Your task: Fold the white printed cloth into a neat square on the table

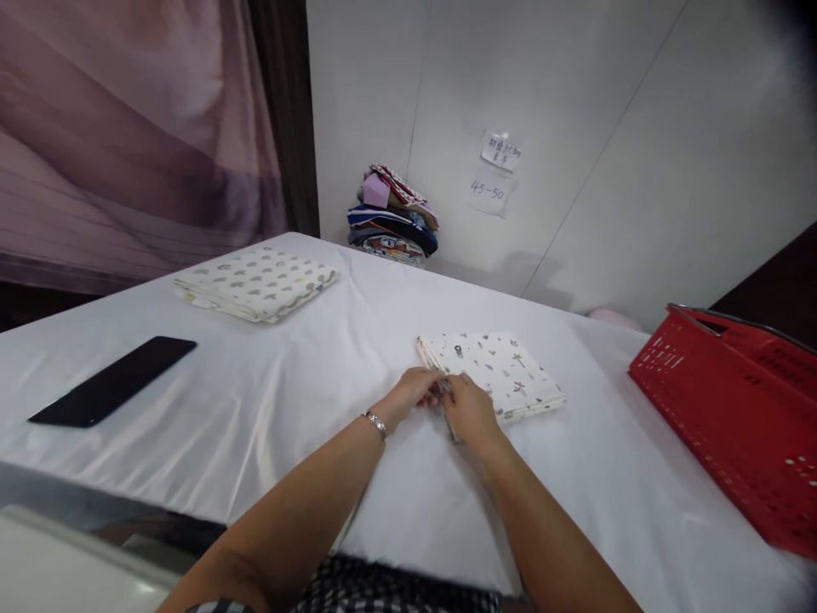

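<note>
Red basket (721,417) at the right of the white-covered table (306,383), perforated sides, metal handle along the top; all places below taken from it.

Palm-print cloth (517,366): white, folded into layers, lying flat to the left of the basket and apart from it. Small trees and sprigs printed over it, one darker mark near its upper left corner. Both hands at the cloth's left edge, on the side away from the basket. Left hand (418,388): fingers drawn together, pinching the edge. Right hand (471,410), the one nearer the basket: fingers bent in, closed on the same edge, knuckles almost touching the left hand. Silvery bracelet (377,425) on the left wrist.

Writing: two papers on the wall, leftward of the basket and farther back. Lower paper (488,192) reads "45-50" (handwritten, dark strokes). Upper paper (501,151) carries what look like Chinese characters in two lines, too small to read with confidence.

Grey-patterned cloth (259,285), also folded, far left of the basket. Black slab (118,381), smooth and flat, farther left again. Stacked fabrics (392,217), mixed colours, by the wall, well left of the basket.
</note>
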`<state>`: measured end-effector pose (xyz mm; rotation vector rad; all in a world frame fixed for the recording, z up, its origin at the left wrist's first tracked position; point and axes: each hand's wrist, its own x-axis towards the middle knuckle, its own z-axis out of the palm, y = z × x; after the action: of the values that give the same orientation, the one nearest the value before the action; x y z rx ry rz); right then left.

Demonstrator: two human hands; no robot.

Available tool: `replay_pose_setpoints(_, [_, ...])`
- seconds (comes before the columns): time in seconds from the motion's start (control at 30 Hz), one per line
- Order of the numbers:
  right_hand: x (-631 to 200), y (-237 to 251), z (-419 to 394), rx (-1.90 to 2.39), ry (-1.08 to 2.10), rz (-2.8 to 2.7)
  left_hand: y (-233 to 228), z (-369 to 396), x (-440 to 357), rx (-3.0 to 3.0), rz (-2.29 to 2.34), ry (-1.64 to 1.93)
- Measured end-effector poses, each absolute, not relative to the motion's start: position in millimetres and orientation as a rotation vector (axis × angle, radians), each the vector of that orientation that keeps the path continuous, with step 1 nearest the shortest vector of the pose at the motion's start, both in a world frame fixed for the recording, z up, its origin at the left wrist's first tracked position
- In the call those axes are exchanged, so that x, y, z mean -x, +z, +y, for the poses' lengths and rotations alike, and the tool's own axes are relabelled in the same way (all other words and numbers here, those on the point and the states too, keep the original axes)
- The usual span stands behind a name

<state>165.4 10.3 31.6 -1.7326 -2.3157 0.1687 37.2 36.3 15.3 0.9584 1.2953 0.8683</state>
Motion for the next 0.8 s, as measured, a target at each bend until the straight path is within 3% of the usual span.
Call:
replay_pose_setpoints(0.23, [-185,38,40,1.547,0.584,-2.172,12,36,-39,-1.027,1.358,0.884])
replay_pose_setpoints(0.8, [-140,51,95,1.789,0.110,-2.376,-8,42,-42,-1.048,1.376,0.899])
